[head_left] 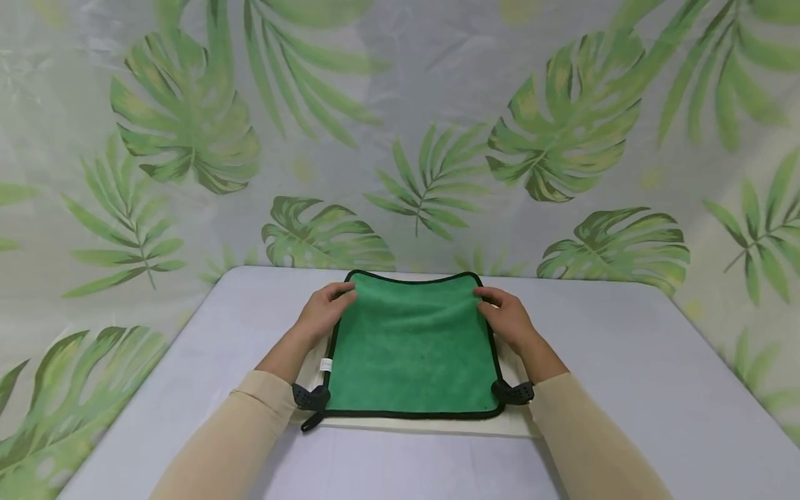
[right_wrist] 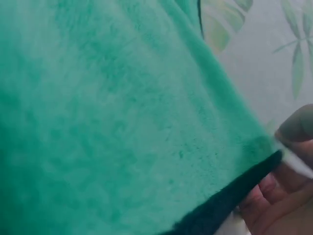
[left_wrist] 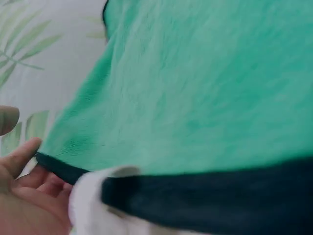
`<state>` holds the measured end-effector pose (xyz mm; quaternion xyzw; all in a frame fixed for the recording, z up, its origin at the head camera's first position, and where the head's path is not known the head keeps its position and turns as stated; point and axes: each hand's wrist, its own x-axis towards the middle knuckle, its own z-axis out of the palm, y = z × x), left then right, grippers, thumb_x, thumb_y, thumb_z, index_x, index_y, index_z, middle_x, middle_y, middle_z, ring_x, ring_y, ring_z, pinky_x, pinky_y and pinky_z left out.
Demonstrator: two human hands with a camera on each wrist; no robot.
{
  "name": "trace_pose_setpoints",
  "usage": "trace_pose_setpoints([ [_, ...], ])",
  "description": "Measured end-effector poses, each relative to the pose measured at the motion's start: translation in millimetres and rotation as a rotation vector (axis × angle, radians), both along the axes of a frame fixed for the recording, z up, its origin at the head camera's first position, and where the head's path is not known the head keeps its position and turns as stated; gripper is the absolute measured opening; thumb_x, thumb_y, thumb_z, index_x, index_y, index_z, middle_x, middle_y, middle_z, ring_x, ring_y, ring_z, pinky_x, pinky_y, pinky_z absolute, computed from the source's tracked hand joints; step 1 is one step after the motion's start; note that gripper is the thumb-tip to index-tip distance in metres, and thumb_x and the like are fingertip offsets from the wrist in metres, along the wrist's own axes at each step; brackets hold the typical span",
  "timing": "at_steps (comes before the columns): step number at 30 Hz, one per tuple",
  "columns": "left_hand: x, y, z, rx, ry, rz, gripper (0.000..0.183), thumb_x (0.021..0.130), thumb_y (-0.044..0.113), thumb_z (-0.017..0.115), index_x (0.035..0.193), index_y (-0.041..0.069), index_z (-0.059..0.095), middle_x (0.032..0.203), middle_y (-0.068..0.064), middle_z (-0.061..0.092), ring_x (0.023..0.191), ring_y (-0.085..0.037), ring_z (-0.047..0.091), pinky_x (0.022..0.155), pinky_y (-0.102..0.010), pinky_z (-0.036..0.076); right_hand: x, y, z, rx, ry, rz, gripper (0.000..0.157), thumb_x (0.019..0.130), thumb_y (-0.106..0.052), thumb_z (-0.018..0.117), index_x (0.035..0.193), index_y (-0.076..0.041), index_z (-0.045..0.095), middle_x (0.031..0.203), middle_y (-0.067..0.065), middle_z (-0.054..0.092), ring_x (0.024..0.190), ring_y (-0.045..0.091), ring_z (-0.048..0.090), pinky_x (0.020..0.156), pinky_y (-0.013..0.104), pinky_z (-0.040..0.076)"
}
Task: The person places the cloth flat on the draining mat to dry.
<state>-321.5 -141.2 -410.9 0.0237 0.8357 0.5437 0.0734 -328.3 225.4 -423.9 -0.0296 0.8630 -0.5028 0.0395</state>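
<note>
A green towel (head_left: 412, 347) with a black border lies spread on a cream flat layer (head_left: 412, 425), its far part rippled and its far edge sagging between the corners. My left hand (head_left: 325, 309) is at the towel's left edge; in the left wrist view its fingers (left_wrist: 49, 186) lie under the black border while the thumb stands apart above. At the right edge, my right hand (head_left: 509, 319) pinches the border, thumb over and fingers (right_wrist: 281, 193) beneath in the right wrist view. A white tag (head_left: 326, 364) and a black loop (head_left: 312, 421) stick out at the left side.
The table (head_left: 625, 389) has a pale cover and rounded far corners. Behind it hangs a leaf-patterned backdrop (head_left: 437, 104). Black straps (head_left: 514, 393) circle both wrists, overlapping the towel's near corners in the head view.
</note>
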Motion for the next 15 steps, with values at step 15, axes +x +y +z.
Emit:
trace_pose_setpoints([
  [15, -13.3, -5.7, -3.0, 0.023, -0.069, 0.033, 0.054, 0.108, 0.038, 0.048, 0.156, 0.014, 0.043, 0.169, -0.011, 0.028, 0.155, -0.036, 0.029, 0.124, -0.049, 0.031, -10.6, -1.5, 3.0, -0.025, -0.044, -0.094, 0.046, 0.107, -0.02, 0.041, 0.151, -0.01, 0.05, 0.158, 0.019, 0.044, 0.128, 0.035, 0.053, 0.088, 0.035, 0.048],
])
